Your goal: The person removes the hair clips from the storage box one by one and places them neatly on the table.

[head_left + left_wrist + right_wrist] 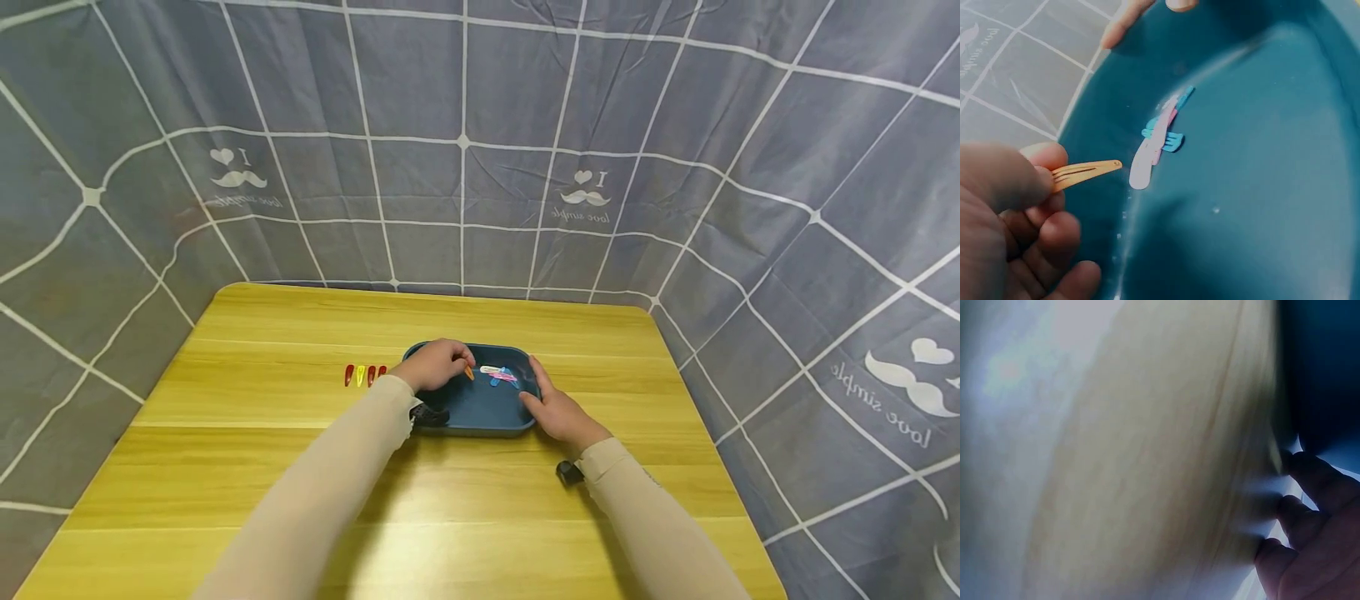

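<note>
Between thumb and forefinger, my left hand (437, 364) pinches an orange snap hair clip (1087, 174) above the dark blue tray (480, 412). The clip's narrow end points away from the fingertips. In the left wrist view, a small overlapping pile lies in the tray: a pale pink hair clip (1142, 164) on top, with blue hair clips (1174, 142) and a brighter pink one beneath. My right hand (562, 415) grips the tray's right side, thumb over the rim and fingers along the outside. The right wrist view shows its fingertips (1297, 519) close by the tray wall.
Left of the tray, a row of hair clips lies on the wooden table (247, 467): red ones (348, 375) and a yellow one (361, 375). A grey checked curtain (420, 183) stands behind the table and along both sides.
</note>
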Tool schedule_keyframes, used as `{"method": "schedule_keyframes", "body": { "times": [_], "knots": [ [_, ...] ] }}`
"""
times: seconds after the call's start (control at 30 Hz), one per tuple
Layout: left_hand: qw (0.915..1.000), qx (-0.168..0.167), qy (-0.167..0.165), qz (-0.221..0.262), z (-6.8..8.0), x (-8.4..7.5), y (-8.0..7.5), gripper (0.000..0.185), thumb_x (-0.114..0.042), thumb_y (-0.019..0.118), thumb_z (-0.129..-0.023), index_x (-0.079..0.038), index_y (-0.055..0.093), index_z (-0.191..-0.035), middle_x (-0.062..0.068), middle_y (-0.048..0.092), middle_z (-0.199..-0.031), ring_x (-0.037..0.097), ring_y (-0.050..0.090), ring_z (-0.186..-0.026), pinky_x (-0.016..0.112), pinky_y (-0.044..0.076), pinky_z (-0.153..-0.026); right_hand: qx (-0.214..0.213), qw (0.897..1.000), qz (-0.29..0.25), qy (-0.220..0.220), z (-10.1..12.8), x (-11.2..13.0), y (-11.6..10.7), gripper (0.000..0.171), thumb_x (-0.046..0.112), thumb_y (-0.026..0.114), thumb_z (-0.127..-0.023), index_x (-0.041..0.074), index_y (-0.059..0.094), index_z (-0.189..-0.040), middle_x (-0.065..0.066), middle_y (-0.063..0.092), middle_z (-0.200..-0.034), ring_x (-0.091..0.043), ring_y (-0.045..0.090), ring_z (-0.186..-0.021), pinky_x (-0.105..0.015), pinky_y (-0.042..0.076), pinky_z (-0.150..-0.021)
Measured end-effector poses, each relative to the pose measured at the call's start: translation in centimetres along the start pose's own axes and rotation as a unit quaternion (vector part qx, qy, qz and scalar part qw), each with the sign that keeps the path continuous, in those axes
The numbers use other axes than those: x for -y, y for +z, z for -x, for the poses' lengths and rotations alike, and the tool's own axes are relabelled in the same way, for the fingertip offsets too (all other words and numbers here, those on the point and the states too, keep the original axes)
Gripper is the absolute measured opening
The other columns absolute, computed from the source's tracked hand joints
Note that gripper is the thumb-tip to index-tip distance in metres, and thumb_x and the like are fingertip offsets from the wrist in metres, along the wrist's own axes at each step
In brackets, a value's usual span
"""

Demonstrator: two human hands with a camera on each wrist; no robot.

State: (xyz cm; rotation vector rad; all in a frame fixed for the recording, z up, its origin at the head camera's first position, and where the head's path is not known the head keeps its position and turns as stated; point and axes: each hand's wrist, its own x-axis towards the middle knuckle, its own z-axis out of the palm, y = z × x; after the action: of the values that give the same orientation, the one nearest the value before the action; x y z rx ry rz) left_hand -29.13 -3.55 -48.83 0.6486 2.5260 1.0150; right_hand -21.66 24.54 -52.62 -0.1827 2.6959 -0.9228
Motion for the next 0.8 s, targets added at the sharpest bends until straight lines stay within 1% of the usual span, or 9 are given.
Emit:
{"method": "schedule_keyframes", "body": {
  "times": [0.13,0.23,0.3,0.4,0.47,0.63,0.7,0.8],
  "knots": [
    [0.9989,-0.029,0.005,0.037,0.7,0.0,-0.6,0.021,-0.015,0.058,-0.109,-0.004,0.07,-0.122,0.007,0.072,-0.106,0.018,0.064,-0.092,0.034,0.055,-0.089,0.001,1.0,-0.002,0.0,0.2,0.2,-0.1,0.077,0.046,0.044,-0.111,0.031,-0.003,-0.171,-0.025,0.044,-0.162,-0.05,0.055,-0.139,-0.064,0.039,-0.118],
    [0.9971,-0.053,0.012,0.053,1.2,0.0,-1.1,0.014,-0.016,0.063,-0.107,-0.007,0.07,-0.115,0.006,0.071,-0.1,0.018,0.064,-0.091,0.036,0.056,-0.089,0.001,1.0,0.0,0.0,0.3,0.3,-0.1,0.077,0.045,0.043,-0.112,0.031,-0.004,-0.171,-0.026,0.044,-0.162,-0.051,0.055,-0.138,-0.065,0.039,-0.118],
    [0.9964,-0.065,0.015,0.053,1.6,0.0,-1.4,0.01,-0.018,0.065,-0.106,-0.011,0.071,-0.109,0.004,0.07,-0.097,0.019,0.064,-0.091,0.036,0.056,-0.09,0.001,1.0,0.0,0.001,0.3,0.3,-0.1,0.077,0.045,0.043,-0.112,0.031,-0.004,-0.171,-0.026,0.045,-0.161,-0.05,0.055,-0.138,-0.065,0.039,-0.118],
    [0.9957,-0.072,0.021,0.053,2.2,-0.1,-1.8,0.009,-0.02,0.065,-0.106,-0.014,0.071,-0.105,0.005,0.071,-0.1,0.02,0.063,-0.093,0.038,0.055,-0.091,0.001,1.0,-0.002,0.002,0.3,0.3,0.0,0.077,0.045,0.044,-0.112,0.031,-0.003,-0.171,-0.026,0.045,-0.161,-0.05,0.055,-0.138,-0.064,0.039,-0.118],
    [0.9954,-0.075,0.025,0.054,2.5,-0.3,-2.1,0.01,-0.02,0.063,-0.107,-0.013,0.071,-0.105,0.006,0.071,-0.105,0.021,0.062,-0.095,0.038,0.053,-0.091,0.002,1.0,-0.003,0.005,0.3,0.3,0.0,0.077,0.045,0.044,-0.112,0.032,-0.003,-0.171,-0.026,0.044,-0.162,-0.05,0.054,-0.14,-0.064,0.039,-0.118],
    [0.9933,-0.086,0.031,0.071,3.2,-0.5,-2.5,0.014,-0.021,0.058,-0.11,-0.012,0.069,-0.109,0.005,0.074,-0.119,0.023,0.066,-0.111,0.043,0.054,-0.101,0.001,1.0,-0.005,0.006,0.2,0.1,0.1,0.077,0.045,0.044,-0.112,0.033,-0.003,-0.171,-0.025,0.043,-0.163,-0.049,0.052,-0.142,-0.064,0.038,-0.119],
    [0.9911,-0.097,0.031,0.086,3.5,-0.4,-2.8,0.013,-0.02,0.058,-0.11,-0.011,0.067,-0.109,0.007,0.075,-0.12,0.025,0.067,-0.113,0.045,0.054,-0.102,0.001,1.0,-0.005,0.007,0.1,0.1,0.1,0.077,0.046,0.044,-0.112,0.033,-0.004,-0.171,-0.025,0.044,-0.162,-0.049,0.053,-0.141,-0.064,0.038,-0.119],
    [0.9873,-0.119,0.029,0.102,3.9,-0.3,-3.3,0.011,-0.02,0.061,-0.108,-0.009,0.066,-0.11,0.011,0.075,-0.11,0.03,0.069,-0.106,0.044,0.055,-0.096,0.001,1.0,-0.003,0.008,0.1,0.1,0.1,0.077,0.047,0.044,-0.111,0.035,-0.004,-0.17,-0.025,0.046,-0.161,-0.049,0.055,-0.139,-0.064,0.039,-0.118]
  ]
}}
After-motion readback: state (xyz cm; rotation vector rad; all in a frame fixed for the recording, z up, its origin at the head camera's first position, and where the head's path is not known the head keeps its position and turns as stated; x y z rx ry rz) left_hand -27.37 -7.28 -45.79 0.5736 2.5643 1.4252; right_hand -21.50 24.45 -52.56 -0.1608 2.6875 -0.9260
